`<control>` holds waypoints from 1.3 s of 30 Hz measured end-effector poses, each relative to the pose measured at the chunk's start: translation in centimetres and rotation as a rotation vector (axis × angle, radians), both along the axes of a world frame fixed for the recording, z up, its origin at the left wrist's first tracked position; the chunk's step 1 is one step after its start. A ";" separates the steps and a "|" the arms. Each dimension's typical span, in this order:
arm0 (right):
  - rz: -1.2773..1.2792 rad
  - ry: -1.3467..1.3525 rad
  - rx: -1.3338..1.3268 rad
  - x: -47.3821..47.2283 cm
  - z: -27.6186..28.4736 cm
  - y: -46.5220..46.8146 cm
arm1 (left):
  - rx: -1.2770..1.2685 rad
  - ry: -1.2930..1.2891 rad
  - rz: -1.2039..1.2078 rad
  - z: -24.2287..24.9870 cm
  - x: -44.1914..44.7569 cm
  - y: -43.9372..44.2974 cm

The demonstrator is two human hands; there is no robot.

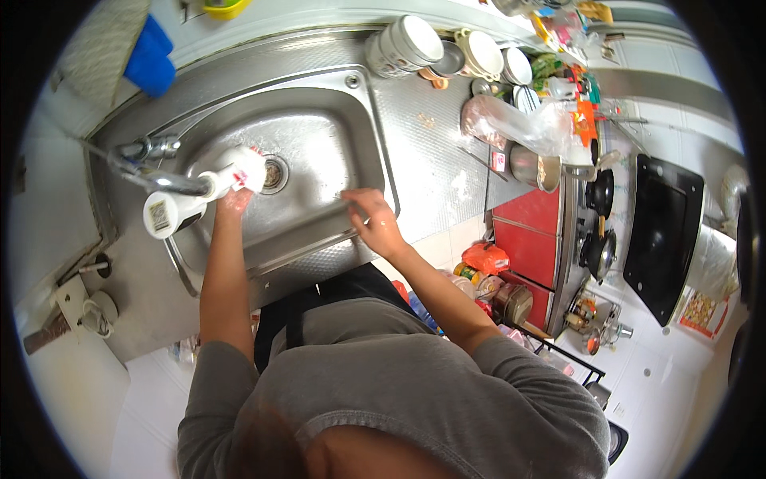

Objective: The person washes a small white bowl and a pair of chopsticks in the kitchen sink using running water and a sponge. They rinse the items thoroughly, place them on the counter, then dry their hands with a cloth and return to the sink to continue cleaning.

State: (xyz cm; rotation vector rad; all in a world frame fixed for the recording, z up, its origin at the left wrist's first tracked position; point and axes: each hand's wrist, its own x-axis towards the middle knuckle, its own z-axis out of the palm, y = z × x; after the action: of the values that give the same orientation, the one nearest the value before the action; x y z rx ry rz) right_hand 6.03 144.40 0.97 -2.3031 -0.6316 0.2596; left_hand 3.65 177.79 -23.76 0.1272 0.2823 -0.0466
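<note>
My left hand (235,202) is in the steel sink basin (323,141), under the tap outlet and partly hidden by it. It grips a white item with red markings (248,169), possibly a bowl; its full shape cannot be made out. Just beside that item lies the drain strainer (273,173). A curved chrome tap (173,182) with a white attachment (164,214) reaches over my left wrist. Over the basin's near right edge, my right hand (376,220) is wet and holds nothing, its fingers bent and somewhat apart.
Stacked white bowls (398,48) stand behind the sink's right corner, near a two-handled white pot (480,54). Along the right counter are a clear plastic bag (520,129), a steel pot (535,166) and chopsticks (482,163). Further right is a stove with black pans (598,254).
</note>
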 end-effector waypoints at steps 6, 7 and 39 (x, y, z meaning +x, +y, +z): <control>-0.655 -0.250 -0.182 4.2 -3.3 -13.7 | 0.279 0.274 0.081 2.9 -1.4 -0.8; -0.774 -0.257 -0.294 4.6 -5.1 -16.6 | 0.360 0.412 0.043 3.5 -1.7 -1.4; -0.469 1.701 1.029 4.1 -12.2 17.3 | 2.211 0.933 -0.581 13.2 -8.7 -1.8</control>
State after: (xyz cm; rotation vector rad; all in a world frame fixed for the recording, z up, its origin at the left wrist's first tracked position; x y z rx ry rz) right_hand 10.15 161.67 -11.22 -0.6254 0.5649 1.1105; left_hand -5.02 175.99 -10.54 2.4347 1.1202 -0.3626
